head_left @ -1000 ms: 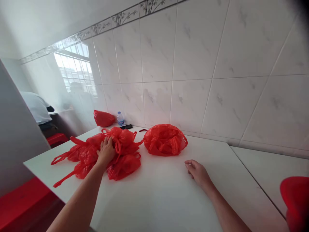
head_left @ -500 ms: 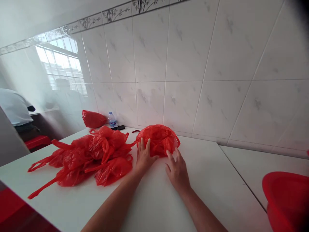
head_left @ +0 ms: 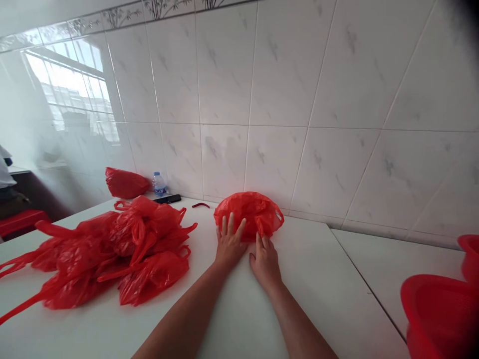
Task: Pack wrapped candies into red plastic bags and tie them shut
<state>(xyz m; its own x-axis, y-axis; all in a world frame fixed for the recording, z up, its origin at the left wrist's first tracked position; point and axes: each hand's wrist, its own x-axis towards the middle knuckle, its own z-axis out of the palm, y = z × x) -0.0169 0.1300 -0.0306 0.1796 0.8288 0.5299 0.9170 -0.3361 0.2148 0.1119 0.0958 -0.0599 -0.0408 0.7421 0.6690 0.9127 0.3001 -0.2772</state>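
Observation:
A red plastic bag (head_left: 249,203) lies on the white table close to the tiled wall, its crumpled mouth facing me. My left hand (head_left: 231,245) rests on its near left side, fingers spread. Beside it, my right hand (head_left: 266,262) reaches a twisted handle at the bag's front edge. Its fingertips touch or nearly touch that handle, and the thumb stands apart from the fingers. What the bag contains, if anything, cannot be made out.
To the left lies a pile of knotted red bags (head_left: 123,244). Behind it are another red bag (head_left: 126,183), a water bottle (head_left: 159,184), a black phone (head_left: 168,199) and a thin dark red strip (head_left: 201,205). Red tubs (head_left: 422,286) stand at the right. A person sits far left.
My right hand has moved in to the bag's handle, its fingers closer together. My left hand stays spread on the bag. The view has turned right, showing a second red tub.

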